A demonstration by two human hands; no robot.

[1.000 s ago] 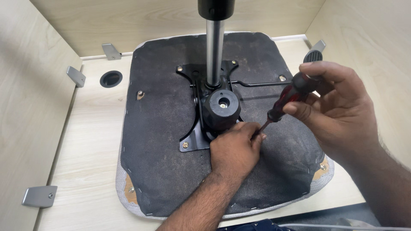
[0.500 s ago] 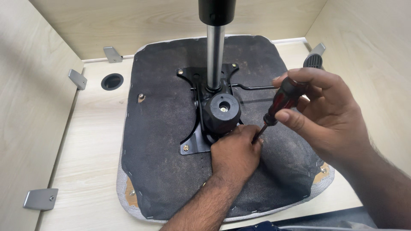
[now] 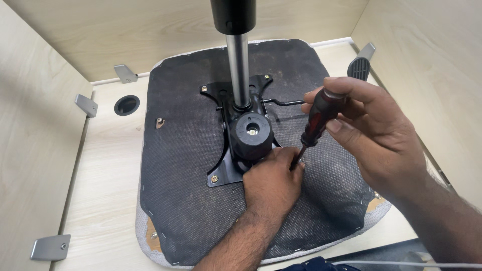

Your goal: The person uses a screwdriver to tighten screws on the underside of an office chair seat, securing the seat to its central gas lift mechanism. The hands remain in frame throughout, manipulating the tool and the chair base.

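An upturned chair seat (image 3: 191, 200) with dark fabric underside lies on a light wood surface. A black metal mechanism plate (image 3: 223, 173) with a round black knob (image 3: 251, 133) and a chrome gas cylinder (image 3: 239, 65) is bolted to it. My left hand (image 3: 273, 183) rests on the plate's near right corner, fingers curled at the screwdriver tip. My right hand (image 3: 371, 135) grips a screwdriver (image 3: 316, 123) with a dark red and black handle, angled down to that corner.
Light wood walls enclose the space on the left, back and right. Metal brackets (image 3: 49, 247) sit along the left wall and the back corner (image 3: 124, 73). A round black grommet hole (image 3: 126, 104) is at the back left. The black lever handle (image 3: 358, 68) points to the right wall.
The screwdriver's handle has tilted more upright and shifted slightly left. My left hand stays at the plate's corner.
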